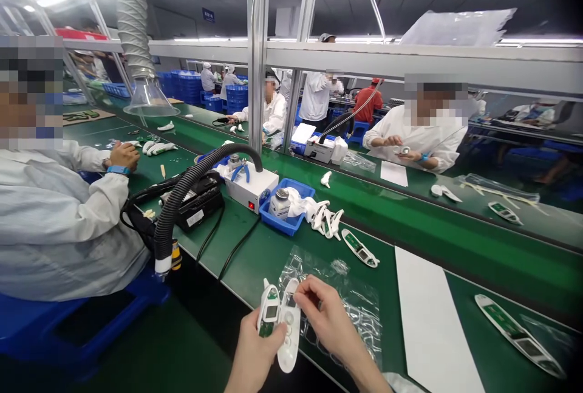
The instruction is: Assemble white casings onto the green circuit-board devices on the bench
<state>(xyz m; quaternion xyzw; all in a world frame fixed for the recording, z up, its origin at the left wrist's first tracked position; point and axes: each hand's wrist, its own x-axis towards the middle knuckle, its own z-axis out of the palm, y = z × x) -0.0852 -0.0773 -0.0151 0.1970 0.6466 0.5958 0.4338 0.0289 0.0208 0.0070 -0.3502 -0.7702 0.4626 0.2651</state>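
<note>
My left hand [257, 344] holds two pieces side by side above the table's front edge: a white device half [270, 308] with a green board and small screen, and a white shell [288, 347] with round openings. The thumb presses on the shell. My right hand [325, 314] has thumb and index finger pinched at the shell's upper end; whatever is between the fingertips is too small to make out. Under and beyond the hands lies a clear plastic sheet [364, 320]. Another device half [359, 248] with a board rests farther back on the green table.
A blue tray [291, 229] holds a metal-topped bottle, with white shells beside it. White paper [432, 314] and another device half [519, 335] lie right. A white box [252, 189] with a black hose stands left of centre. People sit left and across the belt.
</note>
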